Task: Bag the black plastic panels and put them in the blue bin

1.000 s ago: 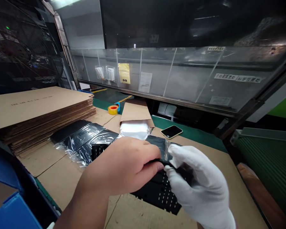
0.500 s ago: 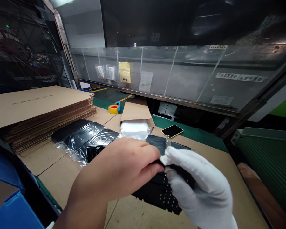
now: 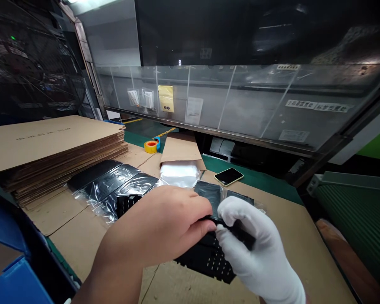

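A black plastic panel [image 3: 205, 257] with rows of small slots lies in front of me, tilted, its upper edge raised between my hands. My bare left hand [image 3: 177, 223] pinches that edge between thumb and fingers. On the right, my right hand [image 3: 253, 245] wears a white glove; its thumb and curled index finger close around the same edge, beside the left fingertips. Behind the hands lie flat black pieces in clear plastic bags [image 3: 110, 183], and another bagged black piece [image 3: 209, 192]. The middle of the panel is partly hidden by my hands.
Clear bags [image 3: 180, 174] stick out of an open cardboard box [image 3: 182, 147]. A yellow tape roll [image 3: 150, 146] stands left of it, a phone [image 3: 228, 176] right. Stacked cardboard sheets [image 3: 66, 143] fill the left side; a blue bin [image 3: 19, 283] sits at lower left.
My gloved right hand has shifted slightly left and its index finger has curled more. The panel's edge now shows between the hands. My left hand keeps its pinch.
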Demonstrator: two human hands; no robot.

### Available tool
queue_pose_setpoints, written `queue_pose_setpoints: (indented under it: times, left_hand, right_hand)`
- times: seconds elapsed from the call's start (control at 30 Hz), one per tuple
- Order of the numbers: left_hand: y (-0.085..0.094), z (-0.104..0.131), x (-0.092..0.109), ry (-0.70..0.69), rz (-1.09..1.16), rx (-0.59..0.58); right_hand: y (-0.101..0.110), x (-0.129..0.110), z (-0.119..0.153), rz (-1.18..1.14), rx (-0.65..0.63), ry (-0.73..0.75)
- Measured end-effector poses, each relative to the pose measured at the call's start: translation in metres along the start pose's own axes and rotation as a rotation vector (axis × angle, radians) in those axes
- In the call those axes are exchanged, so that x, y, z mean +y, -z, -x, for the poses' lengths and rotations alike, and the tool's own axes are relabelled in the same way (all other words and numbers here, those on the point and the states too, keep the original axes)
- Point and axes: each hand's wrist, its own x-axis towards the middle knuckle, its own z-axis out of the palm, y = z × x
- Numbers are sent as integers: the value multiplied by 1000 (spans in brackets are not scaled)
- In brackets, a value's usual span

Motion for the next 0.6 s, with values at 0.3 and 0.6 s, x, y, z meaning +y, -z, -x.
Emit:
queue_pose_setpoints:
  times: [0.3,0.6]
  left_hand:
    - [0,0,1,-12,-11,50]
    - [-1,-2,4,-1,-29,44]
  right_hand:
    - [1,-1,2,67,98,41]
    - [3,-5,-4,58,27,29]
